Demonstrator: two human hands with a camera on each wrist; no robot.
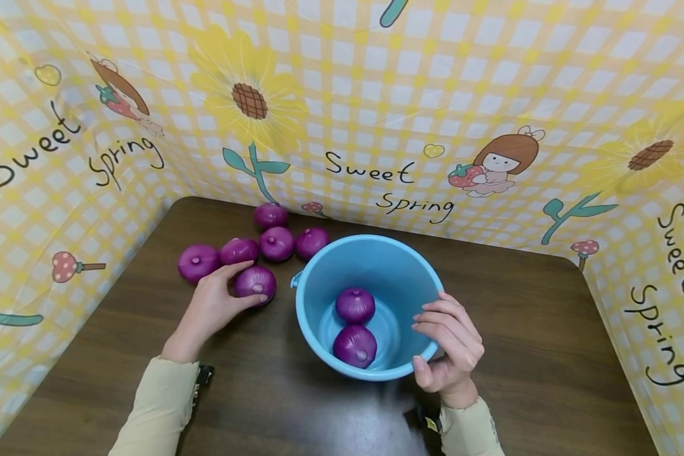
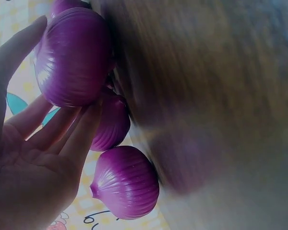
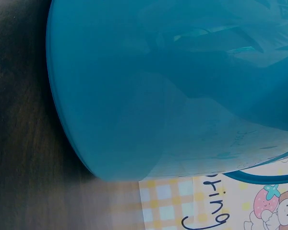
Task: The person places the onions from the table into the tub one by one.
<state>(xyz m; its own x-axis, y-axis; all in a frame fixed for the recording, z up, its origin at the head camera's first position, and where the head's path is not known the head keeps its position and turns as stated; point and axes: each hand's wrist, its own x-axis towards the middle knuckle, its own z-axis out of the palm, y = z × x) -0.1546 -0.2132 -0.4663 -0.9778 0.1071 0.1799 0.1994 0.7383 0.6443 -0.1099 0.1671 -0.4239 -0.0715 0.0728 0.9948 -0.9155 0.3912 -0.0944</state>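
Between the thumb and fingers of my left hand [image 1: 213, 303] is a purple onion [image 1: 256, 285], and the left wrist view shows this onion [image 2: 76, 57] close to the camera. A light blue bucket [image 1: 370, 373] stands to its right, its mouth turned toward me. Two onions lie inside: the upper onion [image 1: 355, 306] and the lower onion [image 1: 354, 346]. At the bucket's right side my right hand [image 1: 451, 342] grips the rim, fingers over the edge and thumb near the front. Only the bucket's outer wall [image 3: 149, 105] fills the right wrist view; the right hand is hidden there.
Several more onions [image 1: 276, 244] are grouped at the back left of the brown wooden table [image 1: 524, 354], one of them beside the bucket's rim. A yellow checked cloth [image 1: 365, 114] with printed flowers rises behind the table and along both sides.
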